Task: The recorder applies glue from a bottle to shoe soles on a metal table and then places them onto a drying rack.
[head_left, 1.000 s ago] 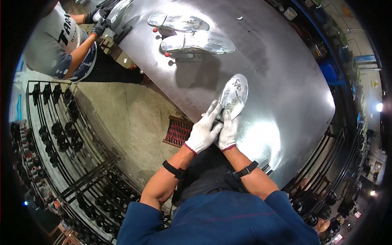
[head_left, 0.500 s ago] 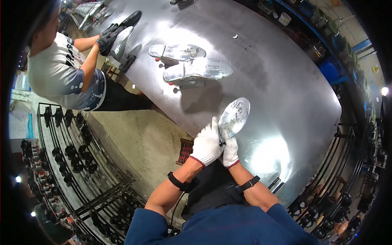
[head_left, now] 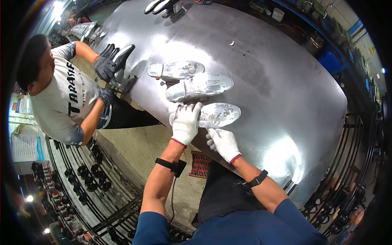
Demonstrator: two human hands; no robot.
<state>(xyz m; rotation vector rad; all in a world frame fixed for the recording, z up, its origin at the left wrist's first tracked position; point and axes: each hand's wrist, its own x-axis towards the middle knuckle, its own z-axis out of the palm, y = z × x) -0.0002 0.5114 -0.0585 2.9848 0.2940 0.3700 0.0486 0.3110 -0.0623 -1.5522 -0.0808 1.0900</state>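
Observation:
A silver metal shoe last (head_left: pixel 220 114) lies sole-up at the table's near-left edge, its toe pointing right. My left hand (head_left: pixel 186 123), in a white knit glove, lies over its heel end with the fingers wrapped across it. Just below the last's near side, my right hand (head_left: pixel 223 143), gloved alike, has its fingers curled in; what they pinch there is hidden. Beyond it rest two more silver lasts, a middle one (head_left: pixel 208 85) and a farther one (head_left: pixel 183 69), side by side and sole-up.
The grey metal table (head_left: pixel 281 94) stretches away to the right. At the left, a person in dark gloves (head_left: pixel 105 68) handles a dark-topped last (head_left: pixel 122 58). Racks of black parts (head_left: pixel 87 175) stand at lower left. A red-black woven seat (head_left: pixel 201 164) sits below the table edge.
The last has moved left and turned, from toe pointing away to toe pointing right, beside the other two. My left hand has shifted onto its heel. The other person's hands have moved apart.

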